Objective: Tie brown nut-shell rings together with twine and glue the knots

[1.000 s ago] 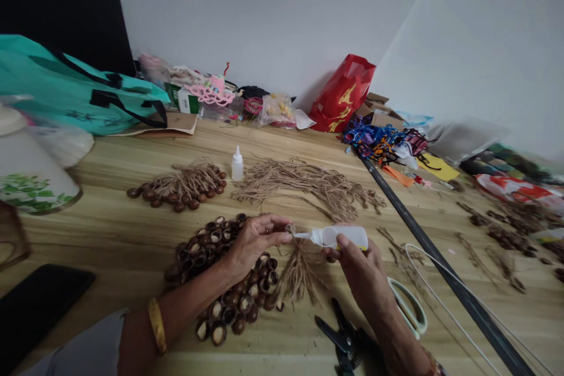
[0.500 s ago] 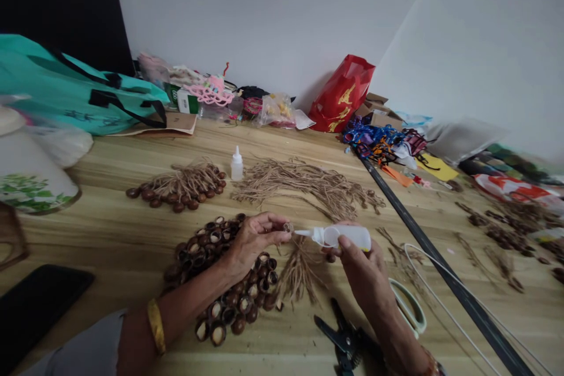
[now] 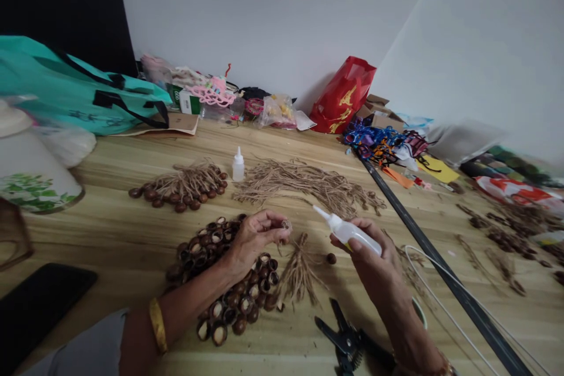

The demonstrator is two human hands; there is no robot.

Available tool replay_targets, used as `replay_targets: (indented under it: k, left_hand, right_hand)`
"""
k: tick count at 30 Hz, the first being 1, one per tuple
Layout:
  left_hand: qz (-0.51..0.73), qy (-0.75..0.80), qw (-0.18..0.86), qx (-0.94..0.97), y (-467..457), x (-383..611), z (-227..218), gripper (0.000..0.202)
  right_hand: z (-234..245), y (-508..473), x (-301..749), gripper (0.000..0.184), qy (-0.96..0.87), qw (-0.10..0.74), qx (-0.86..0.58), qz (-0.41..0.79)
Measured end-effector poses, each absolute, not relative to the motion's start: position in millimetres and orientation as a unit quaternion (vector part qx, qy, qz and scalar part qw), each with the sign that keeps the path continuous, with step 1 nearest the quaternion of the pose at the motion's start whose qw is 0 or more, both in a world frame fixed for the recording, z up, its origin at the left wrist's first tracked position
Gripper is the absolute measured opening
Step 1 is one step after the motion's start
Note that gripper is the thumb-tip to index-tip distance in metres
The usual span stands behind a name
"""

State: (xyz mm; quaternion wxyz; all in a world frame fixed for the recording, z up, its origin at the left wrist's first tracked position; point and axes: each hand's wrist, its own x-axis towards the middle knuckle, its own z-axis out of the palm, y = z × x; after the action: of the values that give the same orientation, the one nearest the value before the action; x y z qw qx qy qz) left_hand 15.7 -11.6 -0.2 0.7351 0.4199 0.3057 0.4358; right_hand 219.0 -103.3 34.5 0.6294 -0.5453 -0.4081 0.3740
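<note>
Two bare hands work above a wooden table [image 3: 110, 235] strewn with craft materials. The left hand [image 3: 254, 239], a gold bangle [image 3: 156, 324] on its wrist, is curled and pinches a small nut shell [image 3: 286, 224] between thumb and fingertips, held up just off the table. The right hand [image 3: 374, 261] grasps a white glue bottle [image 3: 355, 235], fingers wrapped around its body, tilted with the nozzle pointing up and to the left, near the nut shell but not touching it.

Beneath the left hand and forearm lies a heap of hollow brown nut shells [image 3: 220, 273]. A bundle of tied jute twine [image 3: 299, 270] rests on the table between the hands, with a single loose nut [image 3: 331, 258] just beside it. Black pliers [image 3: 346, 341] lie open below the right hand.

Farther along the table stand a small upright white bottle [image 3: 238, 165], a cluster of brown nuts with twine [image 3: 185, 185] and a long spread of loose twine [image 3: 304, 185]. A black metal rod [image 3: 440, 264] runs diagonally across the right side, with a white wire [image 3: 440, 299] alongside it. A teal bag [image 3: 74, 94], a red bag [image 3: 342, 97] and a tangle of colored cords [image 3: 379, 144] sit against the wall.
</note>
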Motion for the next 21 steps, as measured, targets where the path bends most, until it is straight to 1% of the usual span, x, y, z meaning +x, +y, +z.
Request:
replay_targets:
  k: [3,5,9,13,18,21]
  left_hand:
    - [0.434,0.309,0.733,0.422,-11,15,1,0.025]
    - [0.434,0.307,0.732,0.426,-9,15,0,0.025]
    - [0.438,0.287,0.744,0.416,-8,15,2,0.026]
    - [0.432,0.276,0.753,0.412,-9,15,7,0.025]
    - [0.436,0.279,0.738,0.432,-4,12,9,0.024]
    - [0.439,0.273,0.736,0.438,0,10,9,0.024]
  right_hand:
    - [38,-103,214,0.036,-0.389,0.628,-0.499,0.454]
    - [38,-104,207,0.038,-0.397,0.596,-0.487,0.5]
    - [30,-110,189,0.038,-0.441,0.528,-0.455,0.565]
    - [25,-118,172,0.039,-0.481,0.494,-0.447,0.57]
    - [25,-130,156,0.025,-0.541,0.413,-0.44,0.585]
    - [21,-138,146,0.028,-0.586,0.366,-0.451,0.565]
